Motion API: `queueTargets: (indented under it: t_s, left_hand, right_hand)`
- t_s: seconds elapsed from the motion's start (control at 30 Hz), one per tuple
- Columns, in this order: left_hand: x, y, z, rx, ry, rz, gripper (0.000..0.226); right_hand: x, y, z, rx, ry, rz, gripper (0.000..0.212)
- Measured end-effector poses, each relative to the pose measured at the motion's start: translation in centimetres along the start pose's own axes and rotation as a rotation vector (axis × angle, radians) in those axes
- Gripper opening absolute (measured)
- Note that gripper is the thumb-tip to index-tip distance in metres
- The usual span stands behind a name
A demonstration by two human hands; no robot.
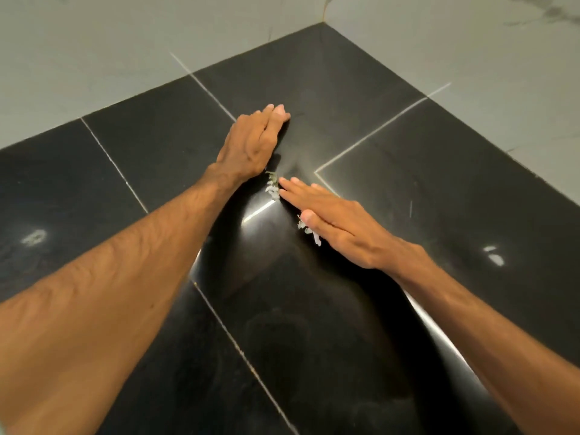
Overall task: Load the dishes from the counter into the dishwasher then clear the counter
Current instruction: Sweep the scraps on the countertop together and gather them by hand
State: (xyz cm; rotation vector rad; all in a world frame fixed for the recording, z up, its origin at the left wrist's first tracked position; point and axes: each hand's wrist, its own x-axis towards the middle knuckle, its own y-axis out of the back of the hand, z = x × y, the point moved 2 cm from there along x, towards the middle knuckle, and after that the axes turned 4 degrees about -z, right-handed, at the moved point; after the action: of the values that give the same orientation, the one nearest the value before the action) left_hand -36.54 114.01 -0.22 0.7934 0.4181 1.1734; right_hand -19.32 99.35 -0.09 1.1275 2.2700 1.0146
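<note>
Several large black tiles make up the tabletop [408,171], glossy with pale grout lines, meeting pale marbled walls [125,42] at the far corner. I see no dishes on the part in view, so I judge I'm at the clearing stage. My left grip [251,144] stands on its edge on the tabletop, fingers straight and pressed together like a wall, holding nothing. My right grip [332,221] lies flat, palm down, fingers straight, also holding nothing. Between them sit the scraps [272,187], small pale greenish-white shreds. One clump lies at the right fingertips just below the left wrist, another by the right thumb. They look feather-light, limp and loose, too fine to pinch. On this slick surface I'd expect them to slide and scatter, so I'd herd them into one pile and scoop.
</note>
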Motion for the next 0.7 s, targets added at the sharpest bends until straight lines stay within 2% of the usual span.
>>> queueTargets:
  t_s: [0.07,0.13,0.2,0.27,0.4,0.53,0.63,0.7]
  left_hand:
    - [-3.3,-0.5,0.7,0.101,-0.058,-0.074,0.065]
    - [-6.8,-1.2,1.3,0.181,-0.08,-0.138,0.057]
    - [-10.0,-2.0,2.6,0.213,-0.103,-0.165,0.051]
    - [-13.0,-2.7,4.3,0.118,-0.077,-0.174,0.051]
    - [-17.6,-3.5,6.8,-0.142,-0.05,-0.189,0.054]
    - [-19.7,-2.6,8.1,-0.637,0.052,-0.155,0.05]
    - [-19.7,-1.6,7.1,-0.804,0.13,-0.018,0.053]
    - [-19.7,-0.8,5.9,-0.798,0.14,0.098,0.049]
  right_hand:
    - [-1.9,0.0,-0.8,0.144,-0.041,0.06,0.044]
    - [-4.1,0.4,-1.0,0.242,-0.124,0.277,0.042]
    - [-6.7,0.6,-0.6,0.245,-0.266,0.491,0.041]
    - [-8.2,0.0,-0.5,0.2,-0.37,0.563,0.044]
    - [-8.0,-3.0,-2.2,0.061,-0.418,0.434,0.06]
    - [-7.0,-5.3,-4.2,-0.096,-0.456,0.355,0.087]
    - [-5.2,-6.2,-5.6,-0.167,-0.436,0.299,0.1]
    - [-4.1,-6.0,-5.7,-0.074,-0.412,0.312,0.101]
